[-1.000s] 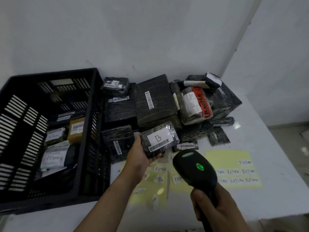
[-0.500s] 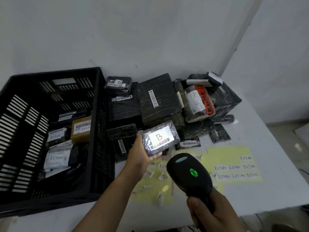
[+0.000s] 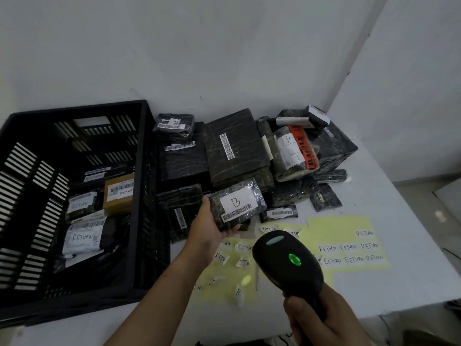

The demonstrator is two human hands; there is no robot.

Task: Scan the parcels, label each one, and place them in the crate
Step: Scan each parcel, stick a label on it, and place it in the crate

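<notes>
Left hand [image 3: 212,227] grips parcel B [image 3: 238,207] from below, label facing up. Right hand [image 3: 321,320] curls around scanner [image 3: 287,260] handle, green light on, just below parcel. Crate [image 3: 139,196] sits left of both hands on bench [image 3: 399,283].

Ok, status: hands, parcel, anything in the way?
Left hand grips black plastic-wrapped parcel marked B, barcode up. Right hand holds black handheld scanner, green light on. Nothing between scanner and barcode. Black slatted crate left, partly filled.

I am in a parcel room. Black wrapped parcels [image 3: 234,148] sit piled on a white table [image 3: 404,285] by a black crate [image 3: 141,186], with RETURN stickers [image 3: 349,248] and a scanner [image 3: 282,265].
</notes>
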